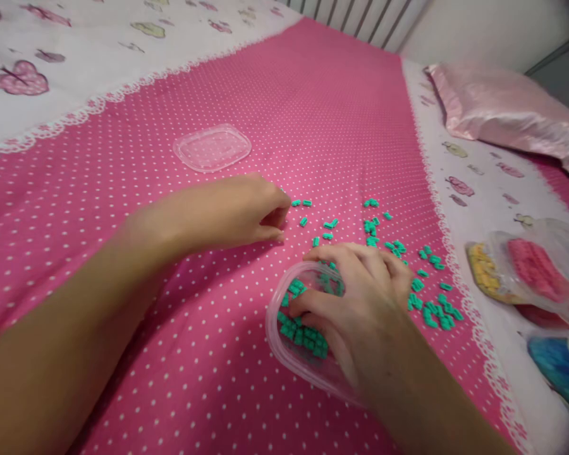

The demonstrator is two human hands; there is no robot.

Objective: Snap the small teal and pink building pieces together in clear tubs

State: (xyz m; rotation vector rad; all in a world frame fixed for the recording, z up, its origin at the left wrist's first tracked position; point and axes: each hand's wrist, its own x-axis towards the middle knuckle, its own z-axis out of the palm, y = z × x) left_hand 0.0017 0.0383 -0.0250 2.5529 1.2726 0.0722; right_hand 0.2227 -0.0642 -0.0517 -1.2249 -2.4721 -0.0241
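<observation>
My right hand (365, 303) grips a clear plastic container (271, 316), its thumb inside and its other fingers over the far rim. The container is tilted, its mouth towards me, with a cluster of small green toy bricks (308, 338) inside. To the left, my left hand (260, 212) is low over the bedspread, fingers curled down and thumb apart from them; I see nothing between them. A few loose green bricks (307, 203) lie just beyond its fingertips. More green bricks (440, 313) are scattered beyond and to the right of the container.
A clear lid (212, 148) lies flat on the pink dotted bedspread (284, 120). At the right are containers of yellow pieces (483, 272), red pieces (533, 268) and blue pieces (559, 370). Farther back sit a pink satin pillow (507, 107) and a slatted headboard (351, 19).
</observation>
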